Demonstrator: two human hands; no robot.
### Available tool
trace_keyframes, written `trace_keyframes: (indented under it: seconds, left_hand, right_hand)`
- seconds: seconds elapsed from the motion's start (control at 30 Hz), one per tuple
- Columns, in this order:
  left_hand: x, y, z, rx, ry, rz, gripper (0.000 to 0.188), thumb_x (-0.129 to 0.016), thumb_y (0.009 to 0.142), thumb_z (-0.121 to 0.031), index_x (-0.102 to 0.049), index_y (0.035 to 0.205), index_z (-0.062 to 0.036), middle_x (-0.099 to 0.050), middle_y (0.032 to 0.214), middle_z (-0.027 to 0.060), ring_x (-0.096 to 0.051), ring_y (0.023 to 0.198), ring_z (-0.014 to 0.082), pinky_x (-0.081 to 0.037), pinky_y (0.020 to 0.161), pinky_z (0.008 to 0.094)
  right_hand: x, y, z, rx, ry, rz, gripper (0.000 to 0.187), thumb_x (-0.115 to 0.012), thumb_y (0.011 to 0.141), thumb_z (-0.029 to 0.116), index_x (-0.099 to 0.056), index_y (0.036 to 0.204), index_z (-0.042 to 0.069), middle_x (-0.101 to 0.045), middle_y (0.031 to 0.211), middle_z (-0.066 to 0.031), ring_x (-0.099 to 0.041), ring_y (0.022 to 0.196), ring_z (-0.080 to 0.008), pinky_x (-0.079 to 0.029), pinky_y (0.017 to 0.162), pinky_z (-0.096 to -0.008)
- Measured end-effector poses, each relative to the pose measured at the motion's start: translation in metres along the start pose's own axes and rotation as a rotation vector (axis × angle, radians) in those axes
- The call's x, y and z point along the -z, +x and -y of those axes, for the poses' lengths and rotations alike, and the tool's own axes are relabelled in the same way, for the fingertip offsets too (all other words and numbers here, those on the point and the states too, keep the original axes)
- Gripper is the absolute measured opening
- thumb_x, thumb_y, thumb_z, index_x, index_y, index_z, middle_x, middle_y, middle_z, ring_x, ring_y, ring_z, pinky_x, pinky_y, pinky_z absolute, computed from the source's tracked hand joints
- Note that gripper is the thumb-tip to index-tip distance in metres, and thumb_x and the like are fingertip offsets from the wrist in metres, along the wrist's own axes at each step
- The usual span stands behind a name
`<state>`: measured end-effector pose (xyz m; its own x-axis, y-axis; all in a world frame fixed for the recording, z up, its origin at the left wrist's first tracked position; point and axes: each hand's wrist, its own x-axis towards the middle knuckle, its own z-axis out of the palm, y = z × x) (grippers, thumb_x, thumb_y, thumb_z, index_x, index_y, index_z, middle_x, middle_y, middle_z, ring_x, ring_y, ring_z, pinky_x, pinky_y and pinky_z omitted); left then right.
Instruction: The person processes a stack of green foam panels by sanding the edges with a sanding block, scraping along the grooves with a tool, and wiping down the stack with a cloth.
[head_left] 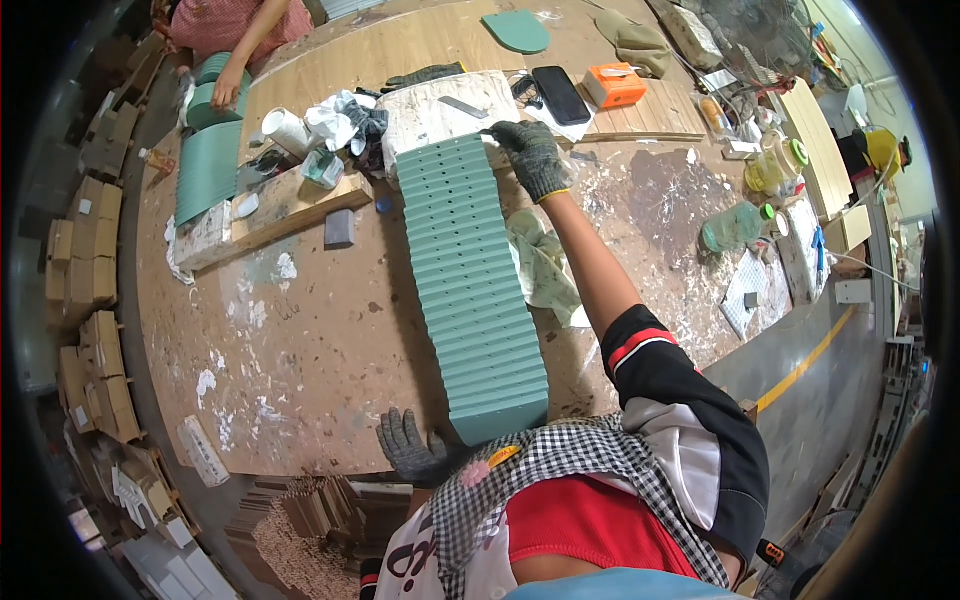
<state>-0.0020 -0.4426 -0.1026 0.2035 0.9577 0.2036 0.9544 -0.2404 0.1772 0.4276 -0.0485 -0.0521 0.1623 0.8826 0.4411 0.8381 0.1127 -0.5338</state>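
A long overlapping row of sage-green boards (470, 270) with small dark holes runs from the far middle of the table to my body. My right hand (533, 158), in a dark grey knit glove with a yellow cuff, is at the row's far right corner. Its fingers are bunched together, and what they hold, if anything, is hidden. Beside the near left corner of the row, my left hand (408, 445) wears a dark glove with its fingers spread and holds nothing. A crumpled pale cloth (545, 265) lies against the row's right side.
A white-stained block (440, 105) carries a metal scraper (462, 107) beyond the row. Left of it are rags (345, 120) and a wooden beam (290, 220). A phone (561, 95), orange box (614, 85) and jars (770, 170) stand right. A co-worker's hand (228, 88) touches green boards far left.
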Motion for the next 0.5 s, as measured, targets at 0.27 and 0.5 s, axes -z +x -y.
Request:
trace_keyframes:
  seconds: [0.27, 0.5]
  left_hand:
    - [-0.002, -0.001, 0.000, 0.007, -0.060, -0.029, 0.054, -0.061, 0.088, -0.030, -0.058, 0.133, -0.0004, -0.052, 0.144, 0.0267, -0.046, 0.136, 0.0480, -0.031, 0.116, 0.0642]
    - [-0.003, 0.001, -0.002, 0.011, -0.039, -0.048, 0.050, -0.059, 0.090, -0.029, -0.060, 0.130, 0.0003, -0.054, 0.142, 0.0270, -0.049, 0.134, 0.0483, -0.034, 0.115, 0.0634]
  right_hand:
    - [-0.012, -0.002, -0.011, 0.026, 0.075, 0.008, 0.017, -0.068, 0.091, 0.018, -0.077, 0.106, 0.015, -0.076, 0.097, -0.0123, -0.070, 0.087, -0.0323, -0.053, 0.084, -0.0406]
    - [-0.012, -0.008, -0.012, -0.211, 0.367, -0.091, 0.022, -0.070, 0.093, 0.020, -0.076, 0.107, 0.005, -0.076, 0.101, -0.0148, -0.072, 0.093, -0.0288, -0.055, 0.085, -0.0372]
